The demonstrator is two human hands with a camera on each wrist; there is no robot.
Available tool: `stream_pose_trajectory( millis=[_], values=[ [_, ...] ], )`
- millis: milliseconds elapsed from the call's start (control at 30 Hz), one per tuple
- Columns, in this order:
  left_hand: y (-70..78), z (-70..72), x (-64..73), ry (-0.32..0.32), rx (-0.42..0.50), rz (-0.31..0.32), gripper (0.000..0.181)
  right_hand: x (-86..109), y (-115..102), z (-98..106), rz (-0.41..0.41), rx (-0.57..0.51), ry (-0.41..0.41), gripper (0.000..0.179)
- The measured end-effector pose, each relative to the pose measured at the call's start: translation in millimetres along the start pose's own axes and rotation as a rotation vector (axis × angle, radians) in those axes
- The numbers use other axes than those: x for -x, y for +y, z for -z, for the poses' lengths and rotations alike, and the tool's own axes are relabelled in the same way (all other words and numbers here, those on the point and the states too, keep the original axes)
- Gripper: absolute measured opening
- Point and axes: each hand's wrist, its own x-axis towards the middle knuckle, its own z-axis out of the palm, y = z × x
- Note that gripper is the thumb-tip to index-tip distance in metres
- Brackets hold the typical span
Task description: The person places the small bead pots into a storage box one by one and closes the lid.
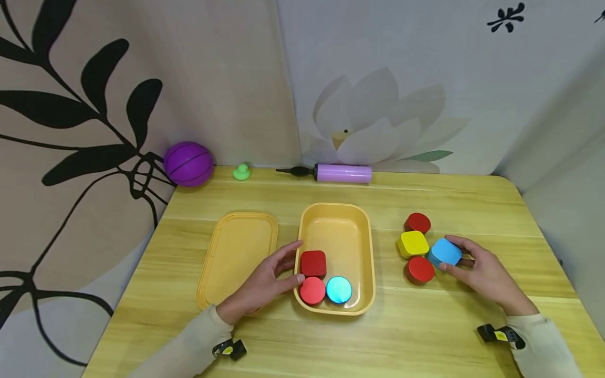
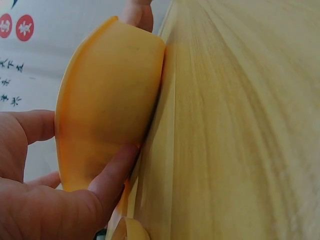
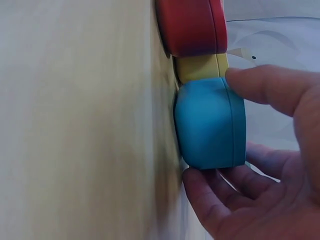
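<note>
My left hand (image 1: 271, 281) holds the left side of a deep yellow plastic tray (image 1: 367, 252), its thumb at the rim; in the left wrist view, fingers rest against the outer wall. Inside the tray sit a red rounded-square box (image 1: 313, 263), a red round box (image 1: 312, 291) and a blue round box (image 1: 338, 290). At the right, my right hand (image 1: 487, 273) pinches a blue rounded-square box (image 3: 210, 125) between thumb and fingers. Beside that box stand a yellow rounded-square box (image 1: 413, 244) and two red round boxes, one behind (image 1: 417, 222) and one in front (image 1: 419, 270).
A flat yellow lid (image 1: 241, 252) lies left of the tray, partly behind my left hand. Along the back edge are a purple ball (image 1: 189, 164), a green toy duck (image 1: 242, 172) and a purple hand pump (image 1: 342, 173). Walls border the wooden table (image 1: 402, 336).
</note>
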Motion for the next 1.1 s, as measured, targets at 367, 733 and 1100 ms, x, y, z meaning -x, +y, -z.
stream_pose_trajectory(
  millis=[367, 733, 1100],
  values=[
    [-0.7, -0.9, 2.0, -0.016, 0.043, -0.013, 0.080, 11.5, -12, 10, 0.091, 0.029, 0.127, 0.075],
    [0.1, 0.2, 1.6, 0.000, 0.004, 0.005, 0.078, 4.8, -45, 13, 0.241, -0.002, 0.224, 0.069],
    [1.9, 0.7, 0.2, -0.010, 0.028, 0.007, 0.079, -14.0, -87, -3, 0.393, -0.046, 0.156, 0.064]
  ],
)
